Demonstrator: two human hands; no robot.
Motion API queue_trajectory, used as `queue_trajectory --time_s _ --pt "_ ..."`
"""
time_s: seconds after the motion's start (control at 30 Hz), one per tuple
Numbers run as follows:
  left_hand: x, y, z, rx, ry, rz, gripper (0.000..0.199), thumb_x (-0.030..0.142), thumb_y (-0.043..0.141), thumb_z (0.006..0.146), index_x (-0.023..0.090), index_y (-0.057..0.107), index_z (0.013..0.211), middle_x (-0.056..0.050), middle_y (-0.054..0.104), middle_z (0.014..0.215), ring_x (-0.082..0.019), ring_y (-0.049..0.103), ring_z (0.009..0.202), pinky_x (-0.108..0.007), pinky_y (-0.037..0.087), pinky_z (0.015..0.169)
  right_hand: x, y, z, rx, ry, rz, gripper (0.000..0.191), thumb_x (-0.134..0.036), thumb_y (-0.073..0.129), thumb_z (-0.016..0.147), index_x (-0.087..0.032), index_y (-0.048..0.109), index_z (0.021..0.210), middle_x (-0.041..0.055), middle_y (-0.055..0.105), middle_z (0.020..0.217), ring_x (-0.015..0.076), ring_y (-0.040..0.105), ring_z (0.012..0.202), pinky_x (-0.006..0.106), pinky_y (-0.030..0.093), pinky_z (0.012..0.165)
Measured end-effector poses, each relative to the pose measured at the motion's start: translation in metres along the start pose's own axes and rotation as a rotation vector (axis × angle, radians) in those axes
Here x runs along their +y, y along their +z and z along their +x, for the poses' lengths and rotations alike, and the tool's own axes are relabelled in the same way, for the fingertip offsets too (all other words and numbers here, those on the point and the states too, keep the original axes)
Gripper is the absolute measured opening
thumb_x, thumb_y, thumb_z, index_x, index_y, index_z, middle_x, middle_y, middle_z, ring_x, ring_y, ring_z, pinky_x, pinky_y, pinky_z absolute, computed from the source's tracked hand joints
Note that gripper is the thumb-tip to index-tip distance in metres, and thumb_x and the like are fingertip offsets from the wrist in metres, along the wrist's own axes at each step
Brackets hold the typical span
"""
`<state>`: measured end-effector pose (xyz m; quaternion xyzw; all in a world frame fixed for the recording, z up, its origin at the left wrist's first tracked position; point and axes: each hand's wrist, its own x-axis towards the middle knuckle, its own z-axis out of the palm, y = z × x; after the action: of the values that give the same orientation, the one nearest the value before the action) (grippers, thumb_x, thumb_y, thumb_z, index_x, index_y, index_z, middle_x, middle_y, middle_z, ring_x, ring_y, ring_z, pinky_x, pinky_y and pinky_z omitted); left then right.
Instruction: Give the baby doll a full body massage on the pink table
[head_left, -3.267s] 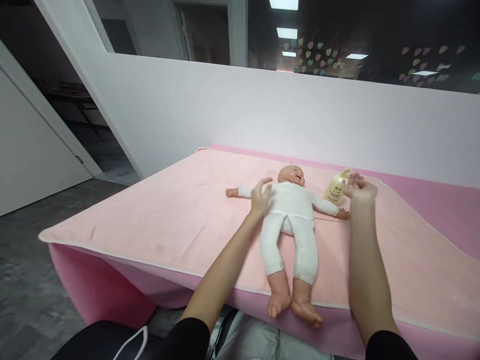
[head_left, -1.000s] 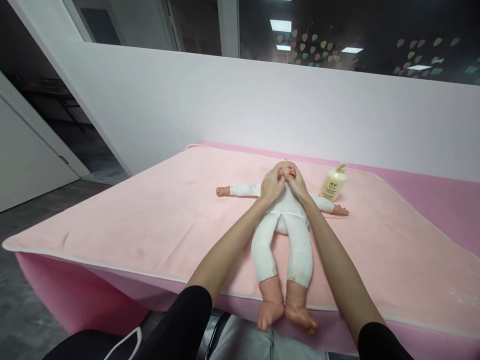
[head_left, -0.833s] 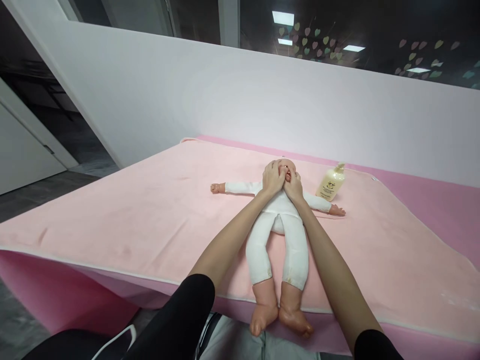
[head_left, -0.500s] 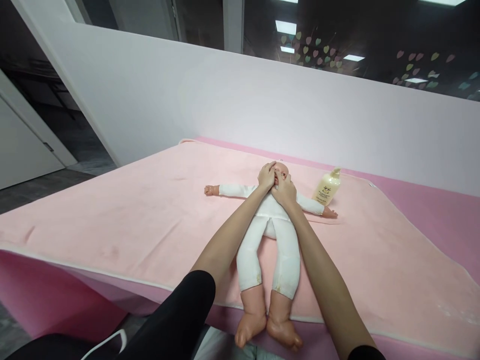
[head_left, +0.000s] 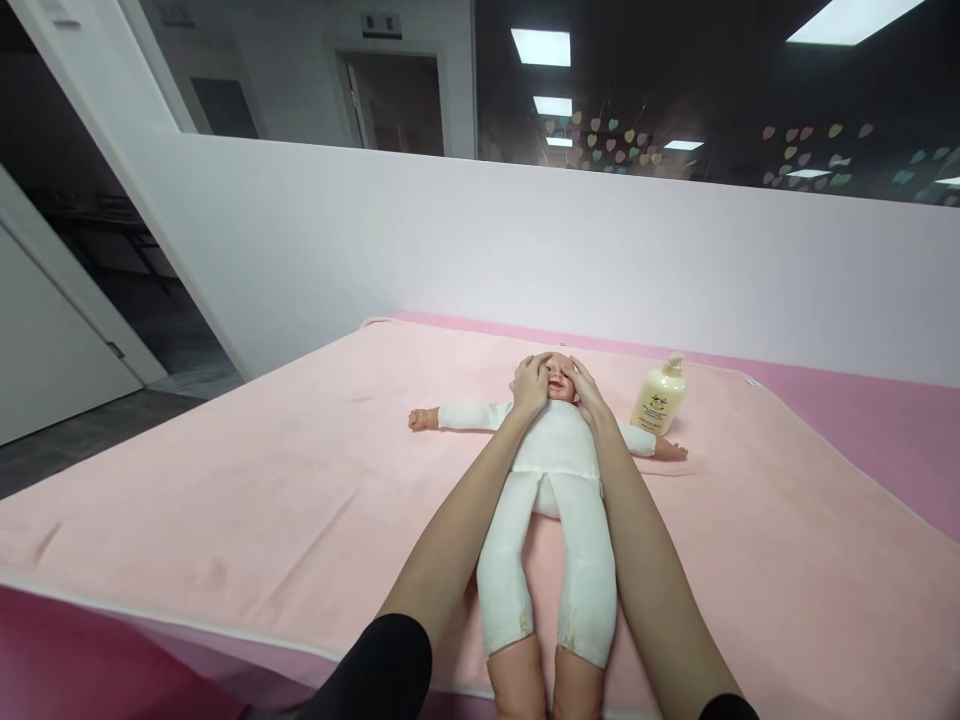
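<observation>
On its back lies a baby doll [head_left: 556, 438] with a white cloth body, its arms spread sideways and its legs toward me. My left hand [head_left: 531, 384] rests against the left side of its head, fingers laid over the brow and eye. Against the other side is my right hand [head_left: 586, 386], its fingers stretched along the temple and eye. Between the two hands the doll's nose and mouth show. Both palms are turned to the head and partly hidden. A pale yellow pump bottle [head_left: 658, 400] stands beyond the doll's right-hand arm.
A pink blanket [head_left: 300, 480] covers the padded table under the doll. Behind it rises a white partition wall [head_left: 480, 250] with dark glass above. A white door [head_left: 60, 340] is at the far left.
My hands have moved apart from the middle of the doll's face out to the sides of its head, uncovering the mouth. The camera view has tilted upward.
</observation>
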<state>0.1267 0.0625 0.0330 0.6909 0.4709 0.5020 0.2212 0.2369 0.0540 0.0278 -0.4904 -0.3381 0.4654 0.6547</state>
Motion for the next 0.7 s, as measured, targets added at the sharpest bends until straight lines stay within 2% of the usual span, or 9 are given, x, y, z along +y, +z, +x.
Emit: queue_trajectory --time_s 0.13,0.27,0.53,0.7 --pt "-0.005 0.004 0.004 -0.023 0.042 -0.046 0.038 0.014 0.034 0.083 0.023 0.058 0.112 -0.004 0.053 0.125 -0.019 0.036 0.129 -0.041 0.027 0.108 0.007 -0.002 0.0 -0.014 -0.051 0.09 0.046 -0.022 0.067 0.068 -0.026 0.054 0.113 0.0002 0.059 0.115 0.0095 0.061 0.091 0.021 0.052 0.073" --pt "-0.007 0.004 0.007 -0.079 0.103 -0.07 0.04 0.013 0.033 0.082 0.02 0.057 0.113 -0.005 0.055 0.123 -0.017 0.042 0.124 -0.034 0.031 0.106 0.007 -0.004 -0.001 0.035 -0.038 0.07 0.044 -0.021 0.067 0.069 -0.026 0.057 0.112 -0.0002 0.061 0.111 0.0098 0.062 0.089 0.02 0.053 0.073" --pt "0.002 -0.001 -0.005 -0.103 0.176 0.072 0.036 0.028 0.033 0.091 0.022 0.055 0.119 -0.006 0.05 0.13 -0.02 0.037 0.128 -0.034 0.03 0.107 0.009 -0.007 0.0 0.02 -0.054 0.065 0.038 -0.026 0.062 0.076 -0.027 0.055 0.113 -0.0011 0.061 0.11 0.01 0.061 0.093 0.023 0.053 0.076" --pt "0.005 -0.003 0.003 -0.082 0.077 0.126 0.037 0.035 0.041 0.088 0.025 0.056 0.121 -0.006 0.055 0.12 -0.021 0.048 0.116 -0.035 0.036 0.101 0.016 -0.007 0.009 0.008 -0.061 0.031 0.041 -0.029 0.057 0.079 -0.026 0.051 0.119 0.0016 0.054 0.123 0.013 0.056 0.107 0.028 0.047 0.091"
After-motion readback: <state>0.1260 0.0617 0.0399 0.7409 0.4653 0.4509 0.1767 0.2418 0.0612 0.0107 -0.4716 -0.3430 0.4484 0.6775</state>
